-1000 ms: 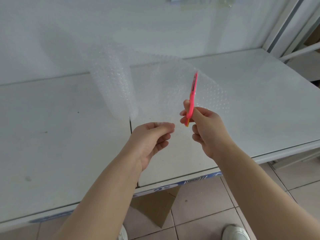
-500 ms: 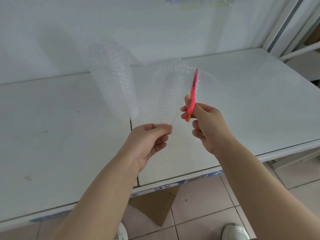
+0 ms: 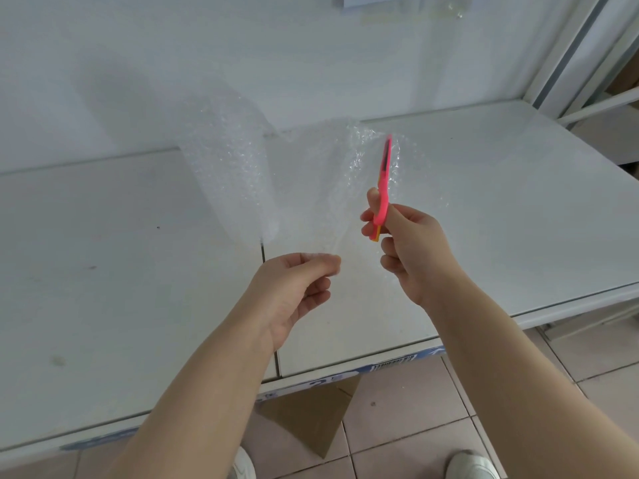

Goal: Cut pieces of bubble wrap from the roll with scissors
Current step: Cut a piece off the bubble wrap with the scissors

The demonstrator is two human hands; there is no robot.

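Observation:
A clear bubble wrap roll [image 3: 228,174] stands on end on the white table [image 3: 103,271], and a loose sheet [image 3: 311,188] runs from it toward me. My left hand [image 3: 294,292] pinches the sheet's near edge between thumb and fingers. My right hand [image 3: 411,250] grips a pink cutter [image 3: 383,188] with an orange end; it points up and away, its tip in the crumpled far part of the sheet. The blade is not clearly visible.
A white wall stands behind the table. A seam [image 3: 269,305] splits the tabletop. A white metal frame [image 3: 570,63] rises at the right. Below the table edge are floor tiles, a piece of cardboard [image 3: 307,416] and my shoes [image 3: 473,461].
The cutter has moved up and away through the sheet. The part of the sheet right of the cutter has crumpled and drawn in. My left hand has hardly shifted.

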